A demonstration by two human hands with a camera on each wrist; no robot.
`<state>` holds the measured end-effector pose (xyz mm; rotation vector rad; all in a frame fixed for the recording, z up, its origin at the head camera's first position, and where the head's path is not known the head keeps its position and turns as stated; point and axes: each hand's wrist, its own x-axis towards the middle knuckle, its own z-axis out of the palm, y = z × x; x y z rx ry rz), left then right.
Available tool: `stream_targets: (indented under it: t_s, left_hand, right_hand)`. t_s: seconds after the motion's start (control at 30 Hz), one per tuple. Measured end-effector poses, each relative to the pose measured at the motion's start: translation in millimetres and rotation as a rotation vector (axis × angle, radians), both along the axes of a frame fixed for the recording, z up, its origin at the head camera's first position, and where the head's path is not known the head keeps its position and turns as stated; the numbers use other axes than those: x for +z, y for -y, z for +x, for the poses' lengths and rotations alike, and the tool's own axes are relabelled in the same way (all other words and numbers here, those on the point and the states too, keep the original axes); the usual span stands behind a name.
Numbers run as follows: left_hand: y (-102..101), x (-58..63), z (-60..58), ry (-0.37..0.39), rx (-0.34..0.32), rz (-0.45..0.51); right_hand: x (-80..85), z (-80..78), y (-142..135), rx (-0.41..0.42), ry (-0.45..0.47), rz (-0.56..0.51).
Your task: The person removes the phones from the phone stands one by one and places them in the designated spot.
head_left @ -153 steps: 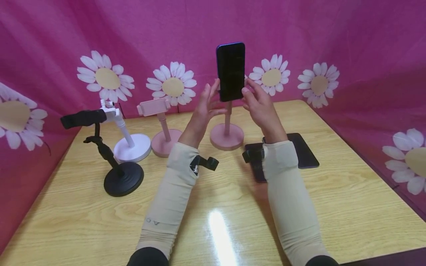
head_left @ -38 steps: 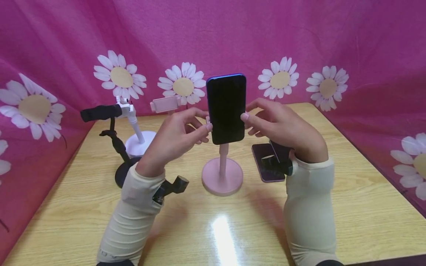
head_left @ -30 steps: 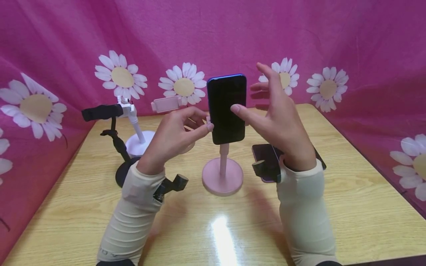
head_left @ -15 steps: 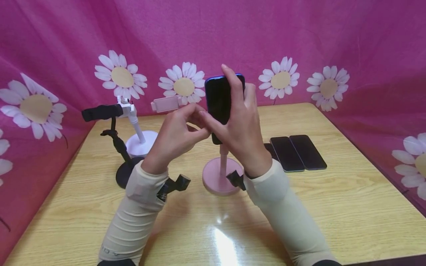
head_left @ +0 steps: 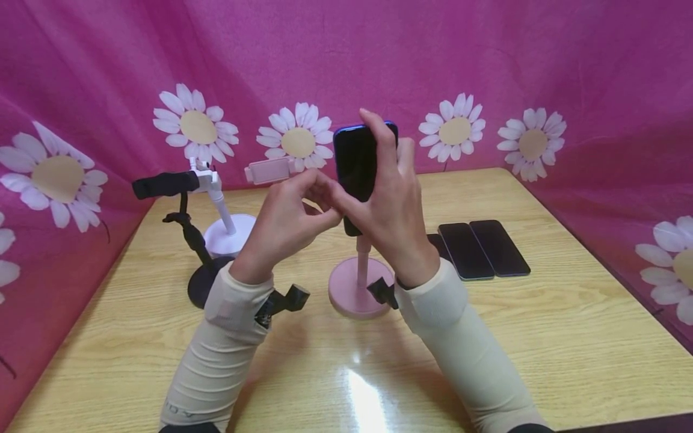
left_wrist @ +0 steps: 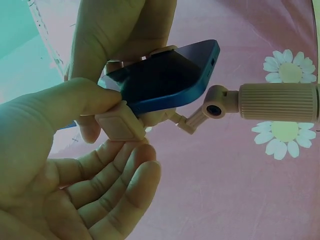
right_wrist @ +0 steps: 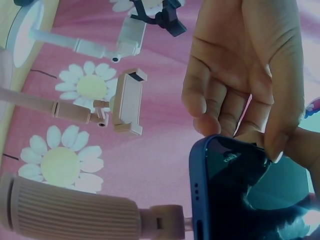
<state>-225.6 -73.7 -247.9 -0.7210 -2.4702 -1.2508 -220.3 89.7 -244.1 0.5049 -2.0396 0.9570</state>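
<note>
A dark-screened blue phone (head_left: 352, 159) stands upright in the clamp of a pink phone stand (head_left: 354, 294). My left hand (head_left: 284, 219) is at the phone's left side. In the left wrist view its thumb and fingers pinch the clamp's end pad (left_wrist: 120, 122) beside the phone's edge. My right hand (head_left: 397, 210) spans the phone's front and grips it across the width. Its thumb reaches the left edge by my left fingers, and its index finger points up past the top. Most of the screen's right half is hidden behind the right hand.
Three dark phones lie side by side at right, the nearest (head_left: 440, 245) partly hidden, with the middle phone (head_left: 465, 249) and outer phone (head_left: 499, 246). At left stand a black stand (head_left: 203, 282), a white stand (head_left: 230, 231) and another pink stand (head_left: 269, 171). A flowered curtain (head_left: 379, 60) hangs behind.
The right hand has left the phone's right edge and come left across its front to grip it. My left hand stays at the clamp. Earlier, both hands held the phone higher.
</note>
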Motion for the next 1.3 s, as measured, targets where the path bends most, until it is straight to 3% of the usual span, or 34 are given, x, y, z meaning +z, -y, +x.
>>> stream_targets:
  t_s: [0.2, 0.77, 1.03, 1.3]
  left_hand:
    - [0.1, -0.6, 0.5, -0.045, 0.002, 0.008]
    - [9.3, 3.2, 2.2, -0.028, 0.008, -0.013]
    - [6.2, 2.0, 1.5, -0.028, 0.009, 0.003]
    - [2.0, 0.1, 2.2, -0.057, 0.018, 0.024]
  right_hand:
    - [-0.1, -0.7, -1.4, 0.006, 0.016, -0.019]
    - [0.9, -1.5, -3.5, 0.074, 0.003, -0.047]
    - [8.3, 3.6, -12.3, 0.220, 0.054, -0.098]
    - [29.1, 28.1, -15.2, 0.449, 0.179, -0.188]
